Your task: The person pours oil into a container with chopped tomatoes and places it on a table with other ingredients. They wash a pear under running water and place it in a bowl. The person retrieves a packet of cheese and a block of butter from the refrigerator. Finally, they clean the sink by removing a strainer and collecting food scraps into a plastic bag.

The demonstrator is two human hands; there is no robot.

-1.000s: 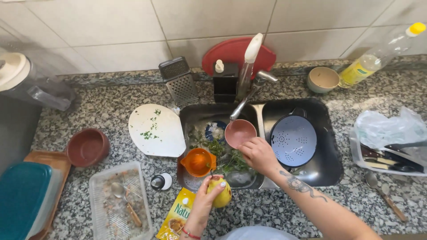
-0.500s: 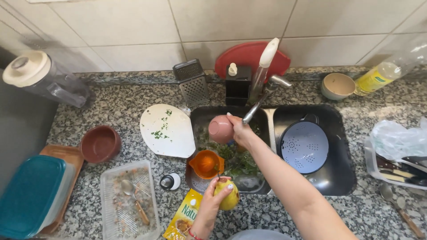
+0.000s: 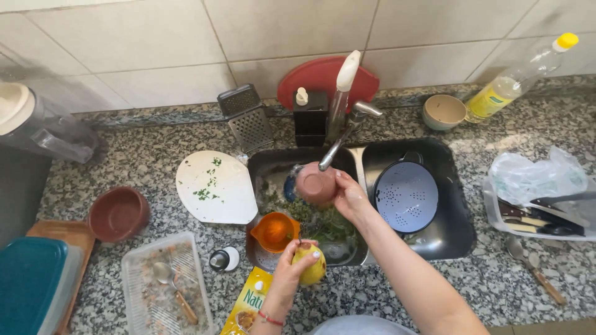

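- R hand (image 3: 349, 197) grips pink cup (image 3: 315, 184), tipped sideways under faucet (image 3: 338, 133).
- L hand (image 3: 297, 263) fingers wrap lemon half (image 3: 312, 268) (orange juicer (image 3: 274, 231) just up-left).

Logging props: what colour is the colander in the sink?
Blue; the colander lies in the sink, to the right of the tap, clearest in the head view.

Three bowls (image 3: 315, 184), one colander (image 3: 406, 196), one grater (image 3: 247, 118)
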